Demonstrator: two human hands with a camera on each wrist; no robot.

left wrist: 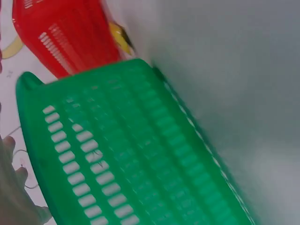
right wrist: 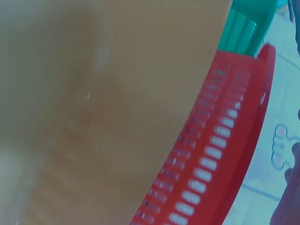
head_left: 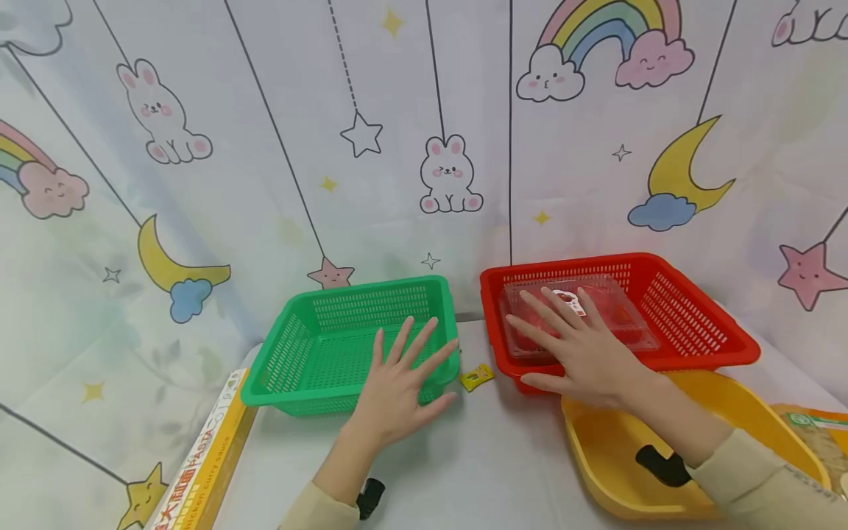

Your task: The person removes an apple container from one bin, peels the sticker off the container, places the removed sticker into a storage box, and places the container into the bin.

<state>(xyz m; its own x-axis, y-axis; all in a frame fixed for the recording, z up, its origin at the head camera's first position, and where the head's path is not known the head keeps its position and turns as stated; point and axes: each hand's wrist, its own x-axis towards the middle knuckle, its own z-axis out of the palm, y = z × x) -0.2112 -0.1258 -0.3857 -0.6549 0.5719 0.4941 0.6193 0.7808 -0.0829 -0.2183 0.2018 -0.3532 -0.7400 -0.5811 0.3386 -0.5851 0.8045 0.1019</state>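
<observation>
My left hand (head_left: pixel 396 390), fingers spread and straight, hovers over the front right part of the green basket (head_left: pixel 291 368) and holds nothing. In the left wrist view the slotted side of the green basket (left wrist: pixel 122 140) fills the middle, with the fingers at the left edge. My right hand (head_left: pixel 586 353) is spread palm down above the red basket (head_left: pixel 702 324), also holding nothing. Below its fingers a clear plastic box (head_left: pixel 623 309) with a white and red label lies in that basket. A small yellow packet (head_left: pixel 477 377) lies between the two baskets.
A yellow basin (head_left: pixel 596 449) stands in front of the red basket, beneath my right forearm. Along the left edge lies a long yellow pasta box (head_left: pixel 212 456). At the far right a food bag (head_left: pixel 818 442) is partly visible. A patterned cloth (head_left: pixel 397 243) hangs behind everything.
</observation>
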